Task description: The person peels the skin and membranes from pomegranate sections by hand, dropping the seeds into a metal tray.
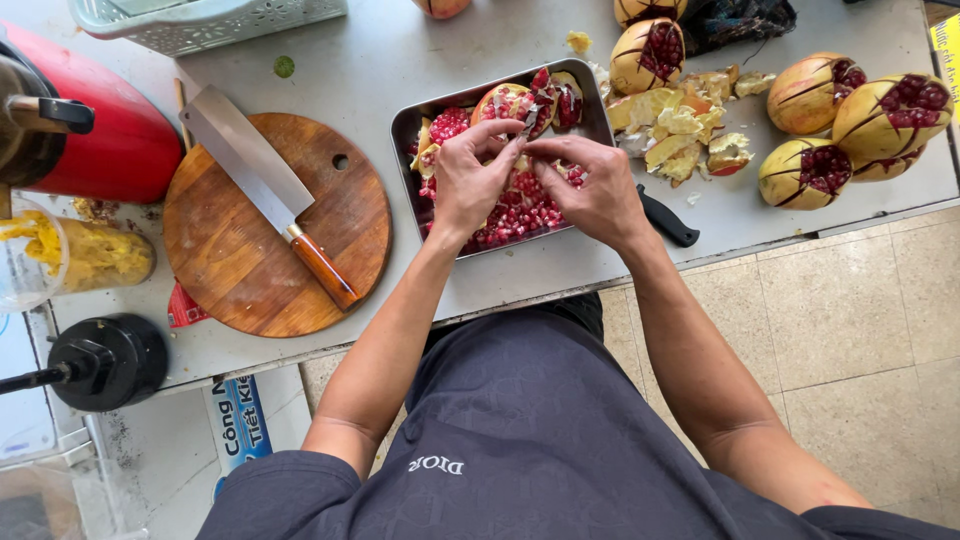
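Left hand [470, 180] and right hand [598, 190], fingers pinched shut on a pomegranate piece [512, 105] over the metal tray [404, 122]. Rind stiff; seeds probably juicy, fragile, slippery. Grip rind edges.

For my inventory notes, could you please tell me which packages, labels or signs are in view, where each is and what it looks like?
Box: below the table edge at lower left, white with a blue printed panel.
Red wrapper: on the table, tucked under the round cutting board, crumpled.
Yellow sign: at the right edge, only a strip showing.
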